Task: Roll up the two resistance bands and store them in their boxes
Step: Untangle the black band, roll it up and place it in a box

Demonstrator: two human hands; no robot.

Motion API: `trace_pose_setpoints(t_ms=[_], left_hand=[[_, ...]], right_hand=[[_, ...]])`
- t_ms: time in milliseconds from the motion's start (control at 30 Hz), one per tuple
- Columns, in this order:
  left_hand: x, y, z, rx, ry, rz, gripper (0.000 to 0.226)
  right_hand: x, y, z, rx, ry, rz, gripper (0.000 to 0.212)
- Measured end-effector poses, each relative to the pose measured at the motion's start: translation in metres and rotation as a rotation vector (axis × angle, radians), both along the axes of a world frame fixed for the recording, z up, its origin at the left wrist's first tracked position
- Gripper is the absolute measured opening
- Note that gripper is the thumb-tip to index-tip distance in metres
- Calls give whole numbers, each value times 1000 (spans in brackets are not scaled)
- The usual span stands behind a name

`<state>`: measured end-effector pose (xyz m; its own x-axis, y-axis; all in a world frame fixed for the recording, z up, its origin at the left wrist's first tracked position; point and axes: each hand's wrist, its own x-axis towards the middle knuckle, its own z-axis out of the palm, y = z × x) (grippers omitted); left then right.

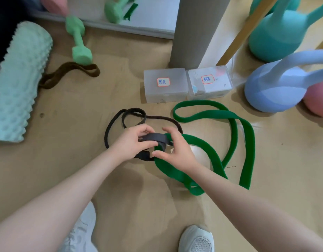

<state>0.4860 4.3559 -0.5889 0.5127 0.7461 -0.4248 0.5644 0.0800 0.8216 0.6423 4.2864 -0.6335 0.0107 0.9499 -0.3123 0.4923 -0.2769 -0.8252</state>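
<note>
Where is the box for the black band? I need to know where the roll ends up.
In the head view, the black-labelled box sits on the floor just beyond the hands, left of the green-labelled box, before the grey post.

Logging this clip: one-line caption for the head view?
Both hands, left hand and right hand, roll the black band on the floor; green band lies unrolled near two boxes.

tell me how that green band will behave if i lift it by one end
Probably floppy: the green band lies in loose, overlapping loops on the floor, so it should sag and trail. It may drag on the black band, since the two cross under the right hand. Its matte surface looks grippy rather than slippery.
</note>
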Motion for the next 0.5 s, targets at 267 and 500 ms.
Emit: trace_pose_setpoints(t_ms=[267, 500], left_hand=[[18, 16, 161, 130, -135, 46, 19], [3, 14, 378, 169, -145, 48, 38]], right_hand=[[26, 21, 160, 36, 11, -197, 12], [42, 19, 394, -4, 67, -98, 27]])
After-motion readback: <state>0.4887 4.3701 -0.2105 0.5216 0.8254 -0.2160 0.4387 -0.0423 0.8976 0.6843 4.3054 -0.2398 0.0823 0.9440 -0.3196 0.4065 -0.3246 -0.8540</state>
